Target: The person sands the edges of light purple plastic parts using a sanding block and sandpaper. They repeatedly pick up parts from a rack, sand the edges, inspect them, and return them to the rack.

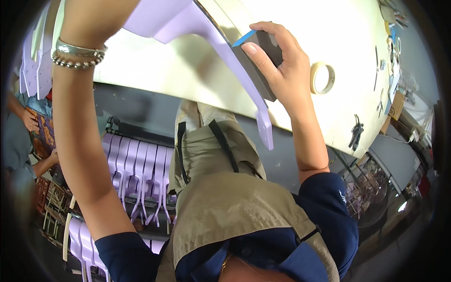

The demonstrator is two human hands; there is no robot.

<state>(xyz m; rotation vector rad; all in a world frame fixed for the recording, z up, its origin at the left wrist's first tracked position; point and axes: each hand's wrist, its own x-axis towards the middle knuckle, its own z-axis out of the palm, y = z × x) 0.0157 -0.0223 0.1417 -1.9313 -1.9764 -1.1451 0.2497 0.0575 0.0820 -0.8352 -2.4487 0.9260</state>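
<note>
My right hand (292, 66) grips a dark grey block (256, 70) with a blue face, thumb on one side and fingers over the other. The block, which looks like a sanding block, lies along the edge of a curved lilac part (171, 21). This part crosses the pale tabletop (347, 42), and its narrow, holed end hangs past the near edge. At the upper left, my left hand (101, 16) reaches over the part's wide end. Its fingers fall outside the picture, so its grip is hidden. A bangle and a beaded bracelet circle that wrist.
A tape roll (331, 77) lies right of my right hand. Black clips (357, 132) sit near the table's right edge. Racked lilac parts (136, 157) stand below the table on the left. Another person's hand (31, 123) shows at the far left.
</note>
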